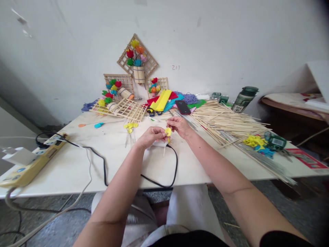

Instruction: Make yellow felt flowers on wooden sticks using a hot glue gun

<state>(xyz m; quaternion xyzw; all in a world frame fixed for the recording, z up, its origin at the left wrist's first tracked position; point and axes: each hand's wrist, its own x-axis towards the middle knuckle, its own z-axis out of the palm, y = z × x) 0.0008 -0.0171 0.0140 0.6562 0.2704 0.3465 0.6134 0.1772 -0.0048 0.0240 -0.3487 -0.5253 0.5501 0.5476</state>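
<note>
My left hand point(153, 134) is closed in a pinch on a round yellow petal point(168, 131) above the middle of the table. Below those fingers hangs a thin pale stick point(164, 151); whether it is joined to the petal I cannot tell. Just to the right, my right hand point(179, 125) has its thumb and fingertips pressed together close to the petal, and anything between them is too small to make out. Under my left hand lies a white object point(157, 143) with a black cord point(177, 164), mostly hidden. Several yellow petals on thin wires point(131, 127) lie to the left.
Stick lattices with colourful flowers point(137, 61) lean on the wall. Yellow crepe paper point(163, 100), a phone point(183, 107) and many bamboo sticks point(226, 118) lie behind and right. A green bottle point(244, 99) stands far right. Left is a power strip point(38, 161) with trailing cords.
</note>
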